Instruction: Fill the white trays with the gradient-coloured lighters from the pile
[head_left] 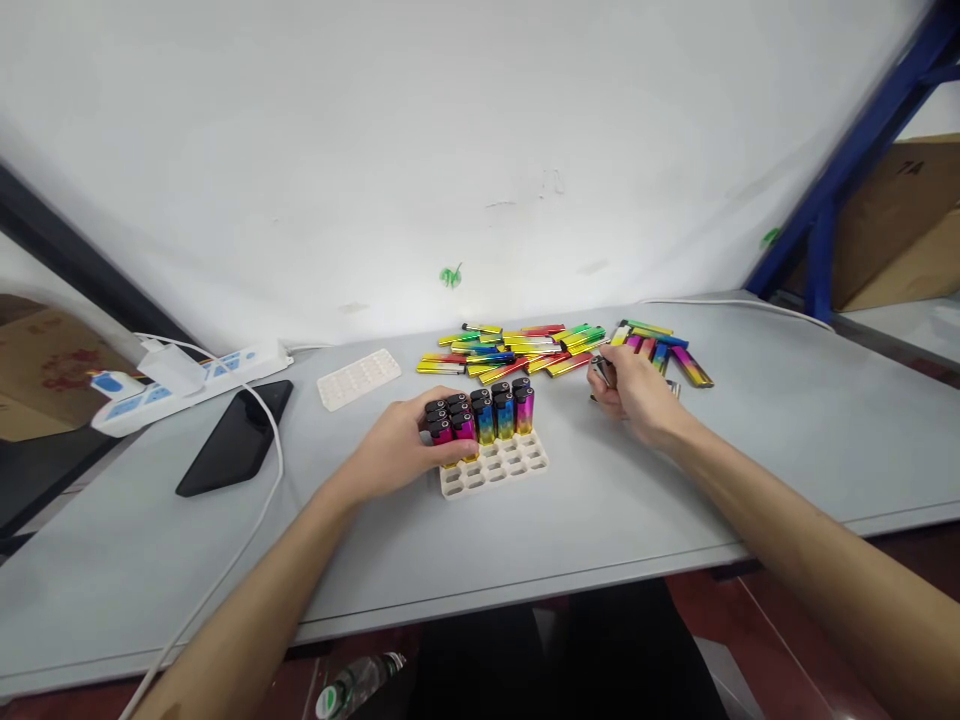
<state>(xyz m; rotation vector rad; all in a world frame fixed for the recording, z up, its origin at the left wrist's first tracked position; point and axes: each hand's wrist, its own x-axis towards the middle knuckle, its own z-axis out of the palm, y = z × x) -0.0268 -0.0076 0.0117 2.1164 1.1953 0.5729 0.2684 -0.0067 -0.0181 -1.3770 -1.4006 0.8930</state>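
Note:
Upright lighters (504,412) with black tops stand in the back rows of a white slotted tray (495,470); its front slots show bare. My left hand (401,445) wraps round the lighters at the tray's left end, thumb in front. To the right, my right hand (634,390) is closed with its fingers pinched together beside a small pile of shiny coloured lighters (690,366). What its fingertips hold is too small to make out. A larger pile of metallic lighters (517,350) lies behind the tray.
A second white tray (360,380) lies at the back left. Further left are a black phone (236,438), a white power strip (195,385) and a cable crossing the grey table (600,540). A bottle (360,685) lies below the table. Cardboard boxes (900,220) stand at the right.

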